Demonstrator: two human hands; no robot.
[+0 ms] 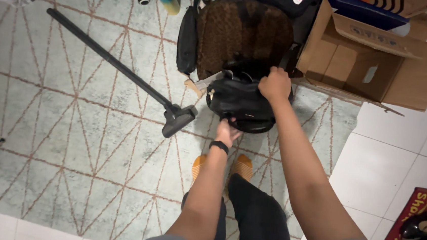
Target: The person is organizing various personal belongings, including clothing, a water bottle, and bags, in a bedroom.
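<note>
A: What's the biggest thing down there?

B: The pale green rug [71, 124] with thin pink lines. On it, near its far right edge, sits the black canister vacuum cleaner [240, 103]; take that as the landmark.

A: And around the vacuum?

B: Right of it and a little beyond, an open cardboard box [375, 66] lies on its side. Directly behind it stands a brown patterned bag [240, 36]. Off to its left, a long black wand [111, 62] runs across the rug, ending in a floor nozzle [178, 120] just beside the canister.

A: The arms?

B: Both reach straight down and forward. The right hand [275, 84] is clenched on the top of the vacuum, at its upper right, knuckles up. The left hand [226, 132], with a black band [219, 146] at the wrist, touches the canister's near lower edge; I cannot tell whether its fingers grip.

A: Anything smaller?

B: Two orange slippers [243, 166] just this side of the vacuum.
</note>
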